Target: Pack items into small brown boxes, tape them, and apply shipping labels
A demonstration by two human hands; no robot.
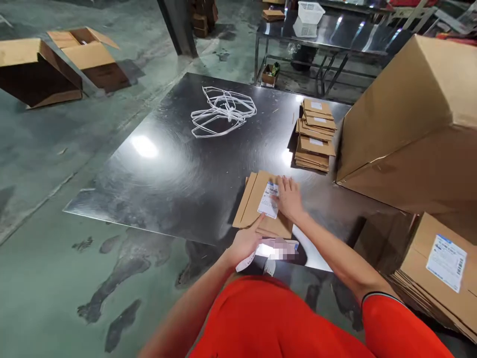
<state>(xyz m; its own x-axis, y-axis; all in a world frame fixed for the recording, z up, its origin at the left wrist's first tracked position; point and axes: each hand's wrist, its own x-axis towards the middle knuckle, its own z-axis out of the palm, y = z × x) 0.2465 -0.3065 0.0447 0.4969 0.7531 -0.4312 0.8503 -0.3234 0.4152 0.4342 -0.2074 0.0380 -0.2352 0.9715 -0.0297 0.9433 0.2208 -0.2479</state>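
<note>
Presently, a flat carton (pixel 254 206) is lying at five o'clock from the white straps (pixel 229 112). The right hand (pixel 289 200) is resting, loosely spread, over the three o'clock side of its label (pixel 267 201); the left hand (pixel 246 242) is fingering the seven o'clock edge, whether gripping anything I cannot tell.

Near cartons (pixel 250 211) on table (pixel 167 184), straps (pixel 229 114) behind them and left, box (pixel 395 119) on the right

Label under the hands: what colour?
White label with dark print and some blue near its top; seen in the head view.
</note>
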